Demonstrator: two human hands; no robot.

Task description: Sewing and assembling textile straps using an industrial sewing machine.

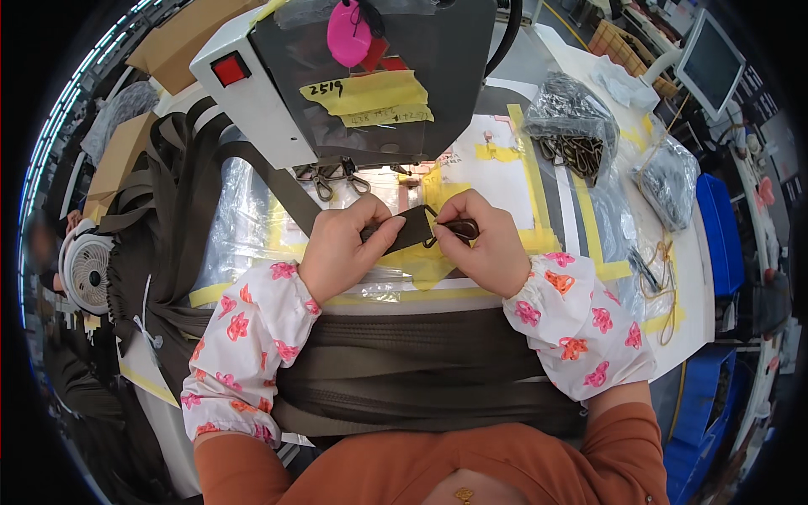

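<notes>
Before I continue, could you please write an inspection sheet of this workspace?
Surface: work table, partly covered by clear plastic and yellow tape.
Job's things: dark strap, dark metal clip; threading unclear.
Clutter: bag of metal hooks, right; heap of straps, left.
Hands: left hand pinches the strap; right hand pinches the clip.
Cables: black cable beside the machine.
Surroundings: fan, left; monitor, upper right.

You have a flat, dark olive-brown webbing strap [410, 231] held taut, tilted up to the right, its right end meeting the slim loop of a dark metal clip [462, 227] (partly covered, so its full shape is hidden).
</notes>
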